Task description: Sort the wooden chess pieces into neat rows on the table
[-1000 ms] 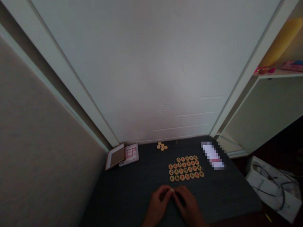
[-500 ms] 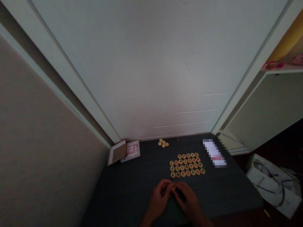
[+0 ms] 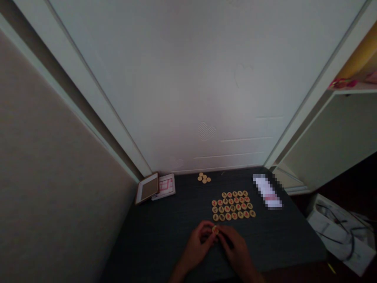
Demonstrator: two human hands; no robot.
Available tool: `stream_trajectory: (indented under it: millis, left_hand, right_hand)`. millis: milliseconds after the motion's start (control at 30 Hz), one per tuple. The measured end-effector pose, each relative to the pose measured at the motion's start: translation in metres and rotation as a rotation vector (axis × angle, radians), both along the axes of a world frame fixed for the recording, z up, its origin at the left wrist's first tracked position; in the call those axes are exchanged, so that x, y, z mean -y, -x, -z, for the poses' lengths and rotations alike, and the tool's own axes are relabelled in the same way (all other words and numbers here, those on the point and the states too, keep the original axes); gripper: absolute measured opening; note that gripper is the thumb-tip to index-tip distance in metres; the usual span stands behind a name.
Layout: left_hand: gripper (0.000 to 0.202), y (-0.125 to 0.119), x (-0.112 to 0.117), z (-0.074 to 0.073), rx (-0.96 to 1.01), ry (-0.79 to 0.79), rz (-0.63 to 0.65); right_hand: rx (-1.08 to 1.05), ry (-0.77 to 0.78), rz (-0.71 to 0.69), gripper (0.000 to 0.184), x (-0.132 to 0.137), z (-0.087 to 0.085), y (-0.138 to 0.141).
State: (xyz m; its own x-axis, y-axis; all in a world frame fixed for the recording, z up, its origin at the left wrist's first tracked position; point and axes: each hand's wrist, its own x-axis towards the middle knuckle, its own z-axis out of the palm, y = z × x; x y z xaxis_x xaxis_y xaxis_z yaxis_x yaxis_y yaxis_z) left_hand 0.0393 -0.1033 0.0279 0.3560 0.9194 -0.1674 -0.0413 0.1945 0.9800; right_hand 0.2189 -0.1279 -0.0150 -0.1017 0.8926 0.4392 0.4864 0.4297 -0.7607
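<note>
My left hand (image 3: 198, 243) and my right hand (image 3: 235, 245) meet at the near middle of a dark table (image 3: 165, 236). Their fingertips pinch one round wooden game disc (image 3: 215, 230) between them, its marked face turned up. Just beyond the hands, several like discs with red and dark marks lie in a tidy grid (image 3: 233, 205). A small loose cluster of plain discs (image 3: 204, 178) lies at the table's far edge by the wall.
A brown-framed board (image 3: 147, 188) and a red-printed sheet (image 3: 164, 185) lean at the table's far left corner. A blurred white object (image 3: 267, 192) lies at the far right. A pale wall rises behind; a white bag (image 3: 341, 232) sits on the floor to the right.
The disc between my fingertips has turned so that its marked face shows. My hands have stayed together at the same spot; the view has shifted slightly.
</note>
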Motion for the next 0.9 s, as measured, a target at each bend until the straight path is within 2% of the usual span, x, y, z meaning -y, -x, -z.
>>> stream_trajectory:
  millis: [133, 300, 433, 633, 900]
  left_hand:
    - [0.038, -0.001, -0.001, 0.000, -0.034, -0.012, 0.016]
    - [0.037, -0.002, 0.003, -0.001, -0.099, -0.044, 0.016]
    - [0.032, -0.003, 0.008, -0.001, -0.153, -0.075, 0.024]
    - [0.028, -0.004, 0.009, -0.004, -0.175, -0.101, 0.020]
    - [0.032, -0.004, 0.008, -0.009, -0.177, -0.081, -0.007]
  right_hand:
    - [-0.044, 0.040, -0.010, 0.025, -0.001, -0.007, -0.001]
    - [-0.105, 0.131, 0.042, 0.022, -0.003, -0.017, -0.002]
    - [-0.103, 0.208, 0.057, 0.025, -0.005, -0.016, -0.004]
    - [-0.100, 0.195, 0.071, 0.030, -0.006, -0.009, -0.005]
    - [-0.131, 0.202, 0.063, 0.028, -0.004, -0.014, -0.003]
